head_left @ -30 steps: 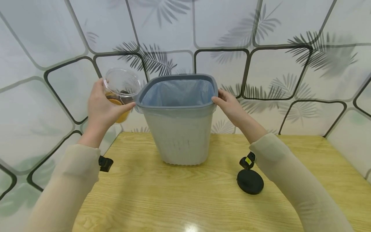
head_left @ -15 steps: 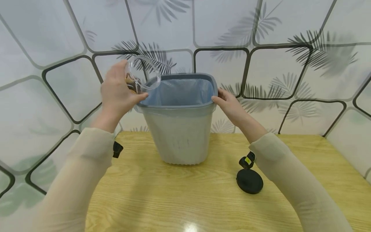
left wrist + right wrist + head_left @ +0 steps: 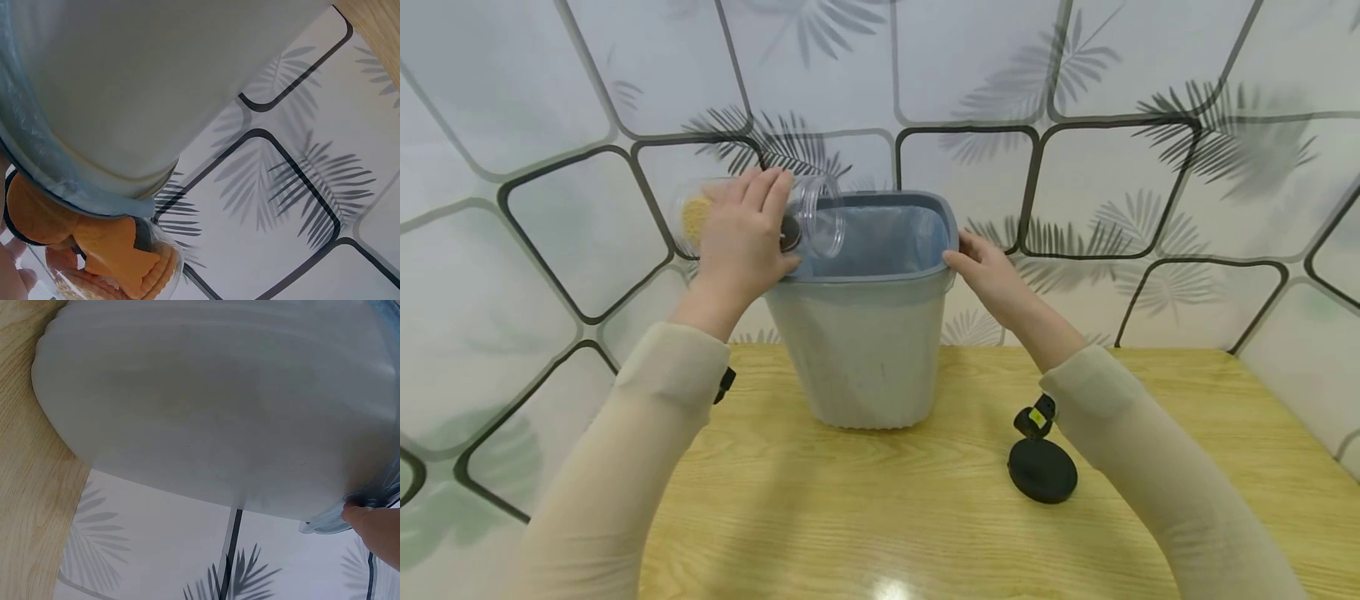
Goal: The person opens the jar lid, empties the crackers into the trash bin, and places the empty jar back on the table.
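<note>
My left hand grips a clear plastic jar tipped on its side, its mouth over the left part of a bin's rim. Orange and black pieces show inside the jar in the left wrist view, close by the rim. The pale grey bin stands upright on the table, with a bluish liner bag inside and folded over its blue-grey rim. At the bin's right side, my right hand pinches the rim and liner between thumb and fingers.
A flat black round disc lies on the wooden table, right of the bin and near the right sleeve. Patterned wall covering rises behind the bin and on both sides.
My left hand has moved right and turned, tipping the jar from upright to lying sideways over the bin's left rim. The right hand keeps its hold on the rim.
</note>
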A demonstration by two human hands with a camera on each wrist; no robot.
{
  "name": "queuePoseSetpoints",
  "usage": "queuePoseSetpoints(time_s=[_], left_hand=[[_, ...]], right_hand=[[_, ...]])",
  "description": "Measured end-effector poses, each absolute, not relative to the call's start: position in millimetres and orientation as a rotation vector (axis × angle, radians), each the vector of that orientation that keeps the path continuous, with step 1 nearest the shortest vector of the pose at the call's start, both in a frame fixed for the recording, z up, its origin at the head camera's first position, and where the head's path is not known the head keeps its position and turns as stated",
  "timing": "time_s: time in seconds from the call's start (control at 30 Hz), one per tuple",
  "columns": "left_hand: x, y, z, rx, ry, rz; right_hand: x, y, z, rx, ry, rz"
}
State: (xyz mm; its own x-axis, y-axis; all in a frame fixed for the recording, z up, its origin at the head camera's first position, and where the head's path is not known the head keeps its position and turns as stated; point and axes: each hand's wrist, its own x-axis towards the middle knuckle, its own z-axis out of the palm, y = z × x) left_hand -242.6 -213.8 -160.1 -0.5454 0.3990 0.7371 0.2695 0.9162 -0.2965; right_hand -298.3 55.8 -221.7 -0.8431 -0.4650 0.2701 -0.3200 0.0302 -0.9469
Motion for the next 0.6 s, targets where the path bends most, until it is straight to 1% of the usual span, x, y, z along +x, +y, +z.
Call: queuePoseSetpoints(time_s=[0.3,0.6], left_hand=[[-243.4,-209.2,-158.6,-0.508,-2.234,0.298],[-241.3,-203.4,-153.8,-0.56,-2.312,0.513]], right_hand=[[-297.3,54.7,-221.6,-0.809,2.183,-1.934],[-296.4,54.4,-221.4,-0.79,2.2,-1.918]])
